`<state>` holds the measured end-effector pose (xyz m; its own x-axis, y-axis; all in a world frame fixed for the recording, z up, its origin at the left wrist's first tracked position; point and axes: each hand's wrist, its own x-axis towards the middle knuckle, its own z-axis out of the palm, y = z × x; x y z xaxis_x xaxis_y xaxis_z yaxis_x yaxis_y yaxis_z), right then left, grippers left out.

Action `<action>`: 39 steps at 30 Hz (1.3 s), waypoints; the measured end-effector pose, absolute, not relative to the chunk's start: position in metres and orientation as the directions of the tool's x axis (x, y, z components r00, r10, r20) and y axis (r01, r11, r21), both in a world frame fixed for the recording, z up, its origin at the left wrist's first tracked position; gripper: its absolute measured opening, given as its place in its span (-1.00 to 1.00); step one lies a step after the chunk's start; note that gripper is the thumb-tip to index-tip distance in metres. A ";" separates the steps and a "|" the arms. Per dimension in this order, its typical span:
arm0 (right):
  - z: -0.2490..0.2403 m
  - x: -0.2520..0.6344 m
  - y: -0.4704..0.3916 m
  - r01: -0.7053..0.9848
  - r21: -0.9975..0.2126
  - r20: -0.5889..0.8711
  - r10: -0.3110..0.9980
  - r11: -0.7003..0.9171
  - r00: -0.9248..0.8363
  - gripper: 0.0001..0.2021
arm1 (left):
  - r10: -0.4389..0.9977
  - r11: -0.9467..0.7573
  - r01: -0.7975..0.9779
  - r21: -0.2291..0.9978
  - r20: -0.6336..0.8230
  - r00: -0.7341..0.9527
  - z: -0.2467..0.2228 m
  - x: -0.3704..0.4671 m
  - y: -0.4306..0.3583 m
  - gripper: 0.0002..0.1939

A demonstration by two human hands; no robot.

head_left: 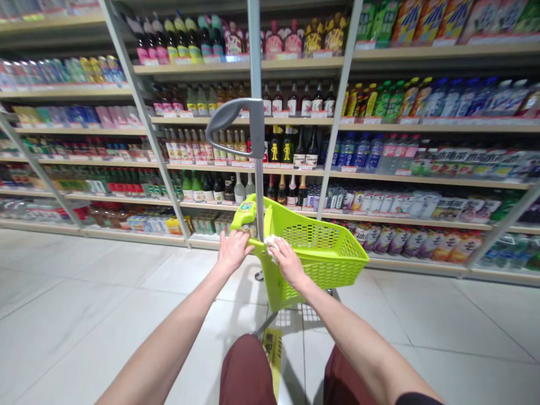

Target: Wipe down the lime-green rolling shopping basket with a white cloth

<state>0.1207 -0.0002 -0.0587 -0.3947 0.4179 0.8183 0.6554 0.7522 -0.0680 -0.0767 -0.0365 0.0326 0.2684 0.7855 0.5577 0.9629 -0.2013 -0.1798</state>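
A lime-green shopping cart (343,260) with a perforated basket stands in front of me. My left hand (232,250) is closed on the cart's green handlebar, to the left of the upright metal pole. In my right hand (289,263) is a crumpled white cloth (272,243), pressed against the cart's rim just right of the pole. The fingers of that hand bend over the cloth. Above both hands, a grey loop handle (230,115) tops the metal pole (259,197). No goods show in the visible part of the basket.
Tall shelves (236,67) of bottles, cans and cartons run across the back, behind the cart. Pale floor tiles (169,292) lie around it. A yellow floor sticker (273,351) shows between my knees, and a cart wheel (259,276) stands below the handlebar.
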 end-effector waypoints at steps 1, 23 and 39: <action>-0.062 0.128 0.000 0.655 -0.077 0.818 0.423 0.751 -0.389 -0.65 | 0.785 -0.201 0.962 -0.186 0.557 0.271 0.032 -0.075 -0.037 -0.73; -0.158 0.128 -0.035 0.677 -0.026 0.691 0.502 0.736 -0.519 -0.79 | 0.802 -0.215 0.967 -0.133 0.542 0.253 0.016 -0.047 -0.037 -0.59; -0.140 0.135 -0.050 0.645 0.032 0.739 0.416 0.763 -0.529 -0.78 | 0.794 -0.205 0.940 -0.274 0.515 0.324 0.014 -0.032 -0.073 -0.47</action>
<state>0.1354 -0.0498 -0.1402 -0.5293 0.4161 0.7394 0.6453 0.7632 0.0325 -0.0324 -0.0730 0.0142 0.3237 0.7937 0.5150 0.9395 -0.2053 -0.2740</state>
